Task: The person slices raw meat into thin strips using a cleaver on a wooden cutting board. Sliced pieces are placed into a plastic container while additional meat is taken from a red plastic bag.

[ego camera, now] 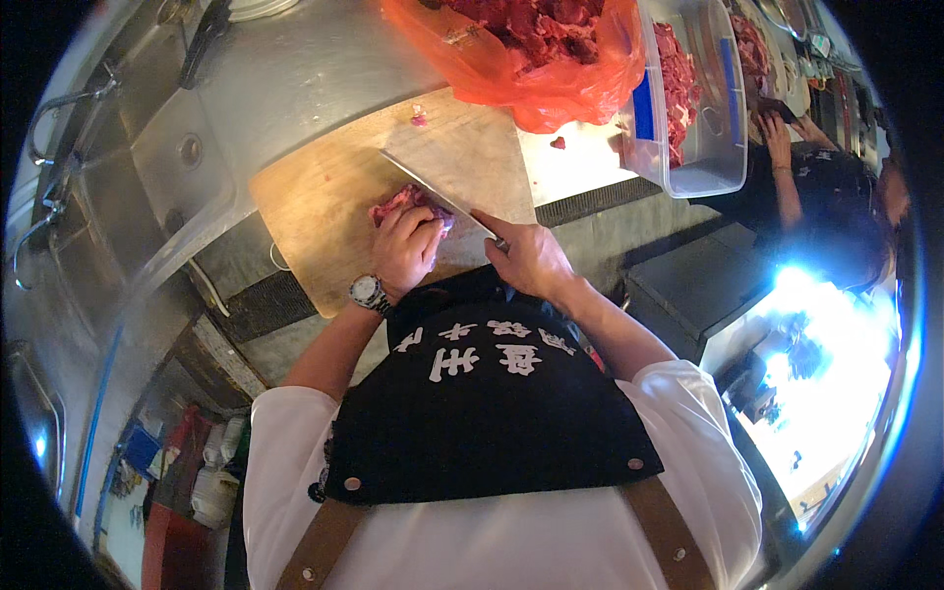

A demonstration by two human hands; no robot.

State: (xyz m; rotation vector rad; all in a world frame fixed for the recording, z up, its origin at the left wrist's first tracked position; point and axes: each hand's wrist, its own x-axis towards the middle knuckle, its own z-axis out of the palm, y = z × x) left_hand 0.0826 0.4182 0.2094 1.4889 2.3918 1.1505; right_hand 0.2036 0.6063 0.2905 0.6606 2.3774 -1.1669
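Observation:
A piece of raw red meat (400,203) lies on the wooden cutting board (332,192), pressed down under the fingers of my left hand (405,247). My right hand (532,254) grips the handle of a knife, its forefinger stretched along the spine. The knife blade (428,184) slants up and left across the board, just beyond the meat; whether its edge touches the meat I cannot tell. A small meat scrap (419,116) sits near the board's far edge.
Beyond the board, a red plastic bag (546,103) holds raw meat. Right of it stands a clear plastic tub (708,166) with cut meat. A metal sink (166,147) is at left. At far right a co-worker's hand (776,140) is beside more meat (750,48).

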